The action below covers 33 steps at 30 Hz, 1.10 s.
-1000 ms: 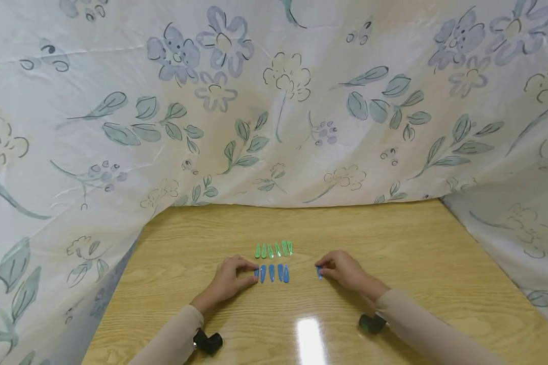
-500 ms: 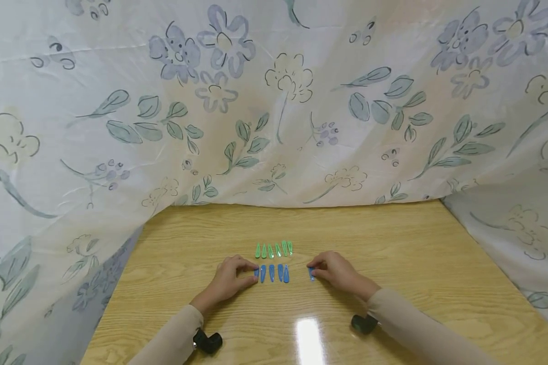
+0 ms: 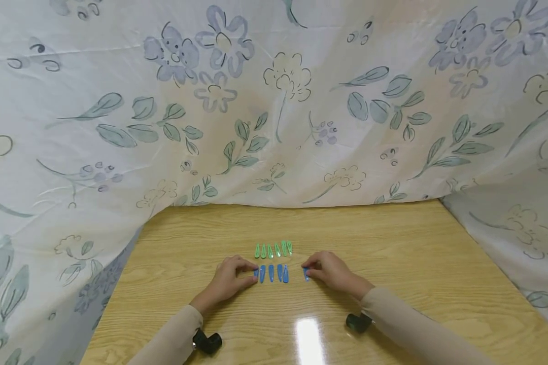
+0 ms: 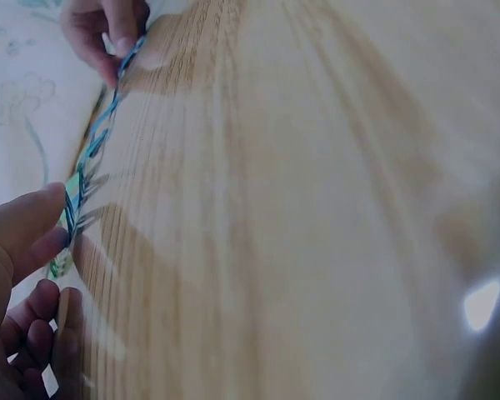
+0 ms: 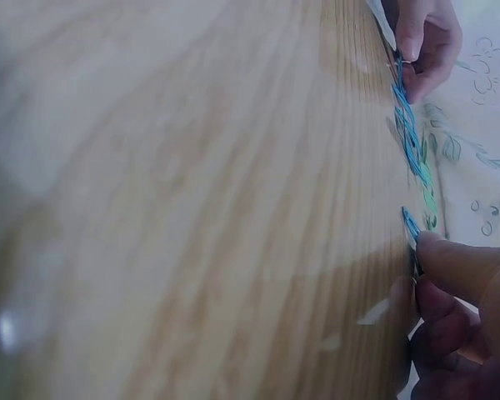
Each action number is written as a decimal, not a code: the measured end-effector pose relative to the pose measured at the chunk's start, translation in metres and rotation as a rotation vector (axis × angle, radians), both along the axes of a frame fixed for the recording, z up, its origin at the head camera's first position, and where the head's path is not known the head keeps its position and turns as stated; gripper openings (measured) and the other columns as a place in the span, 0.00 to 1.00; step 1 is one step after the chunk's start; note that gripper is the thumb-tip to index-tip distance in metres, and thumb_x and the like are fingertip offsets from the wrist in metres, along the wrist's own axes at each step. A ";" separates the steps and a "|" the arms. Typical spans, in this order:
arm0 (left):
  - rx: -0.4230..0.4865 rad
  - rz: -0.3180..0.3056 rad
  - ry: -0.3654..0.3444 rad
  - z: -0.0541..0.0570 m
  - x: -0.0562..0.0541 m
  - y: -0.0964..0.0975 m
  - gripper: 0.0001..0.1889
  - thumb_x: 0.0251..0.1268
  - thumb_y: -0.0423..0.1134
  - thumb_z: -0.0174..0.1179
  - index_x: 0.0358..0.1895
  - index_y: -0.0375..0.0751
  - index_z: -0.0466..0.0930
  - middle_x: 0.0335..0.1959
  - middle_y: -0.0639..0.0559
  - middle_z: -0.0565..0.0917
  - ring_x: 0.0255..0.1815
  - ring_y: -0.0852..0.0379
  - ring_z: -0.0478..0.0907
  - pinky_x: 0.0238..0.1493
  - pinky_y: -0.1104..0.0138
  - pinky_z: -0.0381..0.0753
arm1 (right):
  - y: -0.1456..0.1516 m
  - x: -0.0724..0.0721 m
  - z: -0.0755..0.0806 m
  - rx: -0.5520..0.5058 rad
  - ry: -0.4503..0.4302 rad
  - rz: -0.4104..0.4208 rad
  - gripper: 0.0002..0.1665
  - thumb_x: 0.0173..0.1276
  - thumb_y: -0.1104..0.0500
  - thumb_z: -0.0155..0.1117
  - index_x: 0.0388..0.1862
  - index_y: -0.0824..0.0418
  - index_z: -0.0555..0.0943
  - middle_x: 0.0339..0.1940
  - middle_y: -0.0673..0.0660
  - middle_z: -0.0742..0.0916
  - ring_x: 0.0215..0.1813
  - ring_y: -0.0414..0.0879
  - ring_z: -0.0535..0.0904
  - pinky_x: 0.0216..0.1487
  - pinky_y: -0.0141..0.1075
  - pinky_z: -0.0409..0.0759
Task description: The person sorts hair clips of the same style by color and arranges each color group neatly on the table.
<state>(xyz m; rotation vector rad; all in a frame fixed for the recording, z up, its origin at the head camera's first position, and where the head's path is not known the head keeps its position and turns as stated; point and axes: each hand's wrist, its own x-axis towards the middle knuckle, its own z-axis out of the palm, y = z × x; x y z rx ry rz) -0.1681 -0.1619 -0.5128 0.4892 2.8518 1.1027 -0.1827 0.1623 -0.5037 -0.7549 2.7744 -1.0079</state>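
Several blue snap hair clips point(image 3: 271, 273) lie upright in a row on the wooden table, with several green snap hair clips point(image 3: 270, 251) in another row behind them. My left hand point(image 3: 228, 278) pinches the leftmost blue clip point(image 3: 256, 272) between thumb and finger, at the row's left end. To the right of the row, apart from it by a small gap, my right hand point(image 3: 334, 272) holds one more blue clip point(image 3: 306, 274) at the table surface. In the right wrist view that clip point(image 5: 410, 221) sticks out past the thumb, and the fingers partly hide it.
The wooden table point(image 3: 370, 233) spreads out around both rows. A floral cloth point(image 3: 274, 152) hangs behind the table and along both sides. Dark wrist-worn cameras point(image 3: 207, 342) sit under the sleeves, and a bright reflection shines near the front.
My right hand has slid left with its blue clip, narrowing the gap to the blue row. The left hand stays at the leftmost clip, and the two rows look unchanged.
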 end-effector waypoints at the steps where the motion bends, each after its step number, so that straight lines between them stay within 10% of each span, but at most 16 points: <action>1: 0.000 0.002 -0.001 0.000 0.001 0.001 0.13 0.59 0.49 0.73 0.47 0.58 0.90 0.40 0.62 0.84 0.44 0.61 0.72 0.49 0.61 0.61 | -0.001 0.000 0.000 0.003 -0.003 -0.003 0.09 0.65 0.60 0.72 0.44 0.59 0.90 0.41 0.53 0.91 0.44 0.43 0.84 0.50 0.42 0.84; 33: -0.004 0.024 0.011 -0.003 0.011 0.004 0.12 0.58 0.48 0.74 0.46 0.58 0.90 0.41 0.63 0.84 0.45 0.60 0.73 0.50 0.61 0.61 | -0.025 0.004 -0.002 -0.026 -0.018 0.044 0.10 0.67 0.60 0.71 0.46 0.57 0.90 0.32 0.43 0.86 0.36 0.34 0.75 0.43 0.31 0.74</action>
